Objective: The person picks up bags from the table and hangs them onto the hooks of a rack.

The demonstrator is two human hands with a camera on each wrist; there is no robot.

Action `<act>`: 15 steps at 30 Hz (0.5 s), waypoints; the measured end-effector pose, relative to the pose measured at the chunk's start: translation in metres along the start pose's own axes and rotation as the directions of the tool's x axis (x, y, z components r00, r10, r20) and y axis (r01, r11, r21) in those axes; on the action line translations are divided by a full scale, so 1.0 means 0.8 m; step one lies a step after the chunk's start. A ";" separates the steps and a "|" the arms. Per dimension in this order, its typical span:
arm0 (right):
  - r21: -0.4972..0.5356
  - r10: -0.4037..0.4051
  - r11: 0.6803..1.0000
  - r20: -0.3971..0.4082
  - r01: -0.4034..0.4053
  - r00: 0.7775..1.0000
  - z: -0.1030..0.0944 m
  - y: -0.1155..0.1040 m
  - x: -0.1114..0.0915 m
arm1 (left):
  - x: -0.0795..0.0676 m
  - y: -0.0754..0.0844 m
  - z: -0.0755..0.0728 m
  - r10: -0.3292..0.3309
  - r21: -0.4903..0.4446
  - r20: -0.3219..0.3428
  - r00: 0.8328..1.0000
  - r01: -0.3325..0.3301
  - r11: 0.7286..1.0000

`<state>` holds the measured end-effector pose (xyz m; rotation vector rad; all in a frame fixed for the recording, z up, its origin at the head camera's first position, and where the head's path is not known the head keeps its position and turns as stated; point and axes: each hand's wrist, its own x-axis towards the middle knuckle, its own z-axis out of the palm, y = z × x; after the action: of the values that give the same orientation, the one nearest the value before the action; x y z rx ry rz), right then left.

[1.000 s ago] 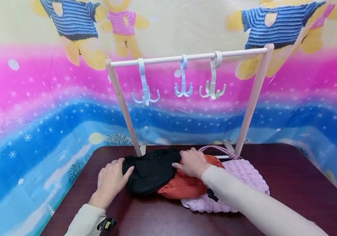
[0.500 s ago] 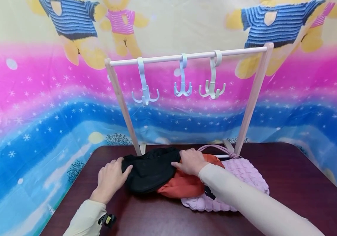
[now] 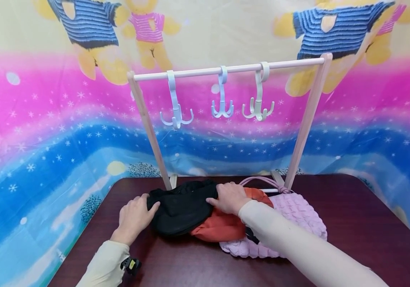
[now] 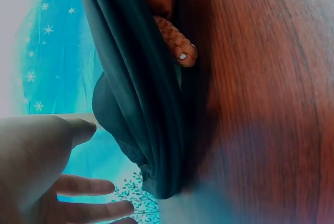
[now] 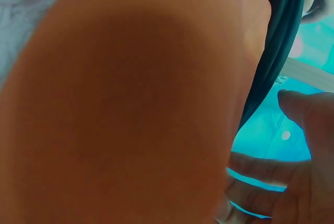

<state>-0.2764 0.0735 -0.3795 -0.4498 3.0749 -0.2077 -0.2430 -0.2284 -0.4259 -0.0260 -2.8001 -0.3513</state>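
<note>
In the head view a soft black cloth bag lies on the table, overlapping an orange bag. Beneath and right of these is a pink puffy quilted bag with thin looped handles. My left hand touches the black bag's left end, thumb held apart from the fingers. My right hand rests where the black and orange bags meet. The left wrist view has the black bag beside loosely extended fingers. Orange cloth fills much of the right wrist view, hiding some right fingertips.
Behind the bags stands a wooden rack with a horizontal bar. Three multi-prong hooks hang from it: a left hook, a middle hook and a right hook. A printed cloth backdrop surrounds the dark table.
My right hand has shifted very slightly left over the bags, its forearm along with it. The left hand and the bags stay almost where they were.
</note>
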 end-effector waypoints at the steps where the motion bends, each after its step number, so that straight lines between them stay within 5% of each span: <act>1: 0.000 0.002 1.000 0.003 -0.002 1.000 -0.001 0.000 0.001 | 0.001 -0.001 0.001 -0.004 -0.001 0.005 1.000 0.004 1.000; 15: 0.029 0.024 0.999 0.071 -0.026 0.997 -0.003 -0.001 0.012 | 0.008 -0.007 0.008 -0.051 -0.007 0.073 0.996 0.051 0.999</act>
<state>-0.2855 0.0704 -0.3769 -0.4076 3.0023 -0.2315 -0.2513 -0.2327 -0.4311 0.0312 -2.8751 -0.3829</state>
